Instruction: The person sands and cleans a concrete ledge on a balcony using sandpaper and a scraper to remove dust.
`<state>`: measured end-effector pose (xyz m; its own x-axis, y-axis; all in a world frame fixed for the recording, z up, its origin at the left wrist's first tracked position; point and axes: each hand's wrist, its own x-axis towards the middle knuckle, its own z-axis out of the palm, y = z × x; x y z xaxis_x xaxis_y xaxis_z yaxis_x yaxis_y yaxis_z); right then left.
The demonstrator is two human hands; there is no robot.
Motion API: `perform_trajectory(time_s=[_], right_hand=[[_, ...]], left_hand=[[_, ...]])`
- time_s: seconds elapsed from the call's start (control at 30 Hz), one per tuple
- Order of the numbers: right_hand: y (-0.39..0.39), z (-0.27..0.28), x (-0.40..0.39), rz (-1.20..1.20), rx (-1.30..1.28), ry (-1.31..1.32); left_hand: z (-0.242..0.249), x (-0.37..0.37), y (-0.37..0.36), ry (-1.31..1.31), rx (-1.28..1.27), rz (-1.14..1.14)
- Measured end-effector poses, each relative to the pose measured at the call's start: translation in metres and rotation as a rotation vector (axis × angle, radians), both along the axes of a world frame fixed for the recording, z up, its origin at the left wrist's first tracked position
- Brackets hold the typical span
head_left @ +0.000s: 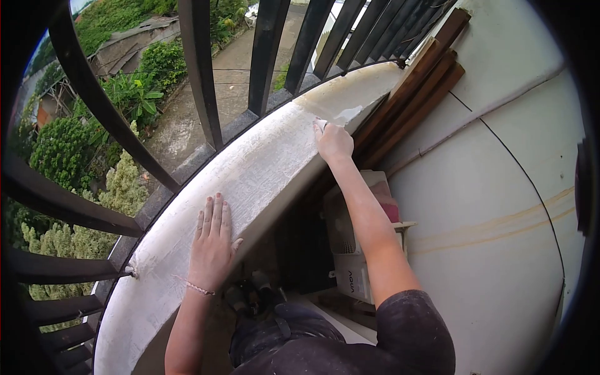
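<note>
My left hand (212,240) lies flat on the white ledge (250,169), fingers stretched out together and a thin braided bracelet at the wrist. Further along the same ledge, my right hand (335,142) is closed with its fingers pressed to the surface. A small whitish edge shows at its fingertips, too little to name. Just beyond that hand, a bright white patch (349,114) stands out near the ledge's inner edge. The ledge looks chalky and streaked, and whitish dust covers both hands.
Dark metal railing bars (201,75) rise along the ledge's outer side. Brown wooden planks (412,94) lean by the wall (481,275) at right. A pale plastic box (350,250) stands below my right arm. Outside lie greenery and a paved path.
</note>
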<state>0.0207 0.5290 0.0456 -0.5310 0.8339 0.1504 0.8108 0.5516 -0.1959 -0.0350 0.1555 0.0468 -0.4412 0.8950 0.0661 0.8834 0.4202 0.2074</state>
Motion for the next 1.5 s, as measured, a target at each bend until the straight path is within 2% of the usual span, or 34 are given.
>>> perform_trajectory(time_s=[0.1,0.2,0.33,0.47,0.57,0.63,0.77,0.87,0.97,1.03,1.13,1.23,1.33,1.43,1.5], right_hand=[[0.027,0.005,-0.021,0.232,0.103,-0.159],[0.034,0.000,-0.007,0.471,0.263,-0.176],[0.034,-0.001,0.023,0.687,0.163,0.058],[0.066,-0.012,-0.009,0.857,0.071,0.188],[0.092,-0.038,-0.058,0.656,0.159,0.199],[0.096,-0.037,-0.059,0.704,0.196,0.198],[0.078,-0.017,-0.006,0.818,0.095,0.182],[0.062,0.001,0.035,0.774,0.068,0.034],[0.072,-0.008,0.003,0.820,0.085,0.102],[0.081,-0.021,-0.047,0.699,0.165,-0.006],[0.079,-0.030,-0.085,0.624,0.135,-0.035],[0.055,-0.004,-0.030,0.801,0.121,0.124],[0.045,-0.002,0.047,0.794,0.082,0.074],[0.043,-0.003,0.033,0.775,0.153,0.017],[0.043,0.001,-0.014,0.743,0.090,0.084]], left_hand=[[-0.002,0.000,-0.001,0.028,0.024,-0.003],[0.000,-0.001,-0.001,-0.006,0.016,0.003],[0.000,-0.003,0.000,-0.004,0.001,0.005],[0.002,-0.003,0.001,-0.016,-0.007,0.002],[0.003,-0.003,0.000,-0.031,-0.012,-0.004],[0.006,-0.003,0.003,-0.041,-0.017,0.003],[0.009,-0.002,0.002,-0.073,-0.046,0.017],[0.010,-0.003,0.003,-0.091,-0.049,0.013],[0.010,-0.002,0.008,-0.061,-0.050,0.029],[0.012,-0.002,0.007,-0.034,-0.063,0.024],[0.012,-0.001,0.007,-0.035,-0.062,0.027],[0.009,0.000,0.004,-0.072,-0.066,0.036],[0.010,-0.003,0.008,-0.087,-0.063,0.037],[0.011,-0.004,0.009,-0.073,-0.067,0.034],[0.008,-0.001,0.008,-0.075,-0.042,0.041]])
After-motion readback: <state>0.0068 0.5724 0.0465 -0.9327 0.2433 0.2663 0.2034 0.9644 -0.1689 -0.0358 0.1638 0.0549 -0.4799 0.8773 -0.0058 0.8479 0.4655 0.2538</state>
